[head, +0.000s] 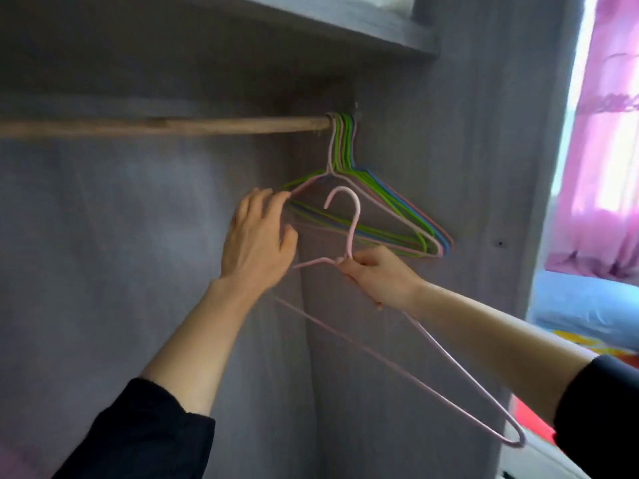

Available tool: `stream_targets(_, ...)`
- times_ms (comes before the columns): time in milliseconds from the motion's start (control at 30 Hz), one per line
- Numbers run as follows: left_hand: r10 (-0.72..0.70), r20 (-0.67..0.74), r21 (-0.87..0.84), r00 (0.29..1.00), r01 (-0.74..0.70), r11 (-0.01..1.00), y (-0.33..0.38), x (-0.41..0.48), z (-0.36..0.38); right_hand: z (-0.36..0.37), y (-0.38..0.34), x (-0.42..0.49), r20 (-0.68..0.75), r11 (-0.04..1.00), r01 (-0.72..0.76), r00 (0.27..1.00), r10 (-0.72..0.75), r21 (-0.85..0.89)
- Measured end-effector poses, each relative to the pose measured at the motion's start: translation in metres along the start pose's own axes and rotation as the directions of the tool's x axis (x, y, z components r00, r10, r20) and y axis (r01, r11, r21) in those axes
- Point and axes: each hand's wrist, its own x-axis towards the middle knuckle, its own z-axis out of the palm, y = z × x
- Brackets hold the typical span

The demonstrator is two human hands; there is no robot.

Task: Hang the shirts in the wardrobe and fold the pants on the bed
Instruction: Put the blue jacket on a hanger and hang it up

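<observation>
Right hand (377,274) grips a pink hanger (351,233) by its neck below the rod (155,125), hook up, long axis slanting down-right; left hand (259,236), fingers loose, nearer the rod, touches the hangers (344,146) at its right end; no shirt visible.

A pink curtain (601,167) hangs far right, lit from behind, and something white (390,1) sits at the top edge

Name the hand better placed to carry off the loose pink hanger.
Right. The right hand grips the pink hanger at its neck, clear of the rod; the left hand only touches the hanging bunch.
</observation>
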Motion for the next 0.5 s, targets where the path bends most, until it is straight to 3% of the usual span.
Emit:
stream_targets(167, 0.088, 0.087, -0.249, 0.992, -0.063, 0.966, 0.079, -0.036, 0.042, -0.056, 0.037, -0.075, 0.058, 0.979, -0.108, 0.991, 0.119, -0.173)
stream_targets(500, 0.405, 0.042, -0.518, 0.913, -0.327, 0.79, 0.319, -0.112, 0.101, -0.237, 0.144, -0.255, 0.149, 0.905, -0.392, 0.897, 0.416, -0.167)
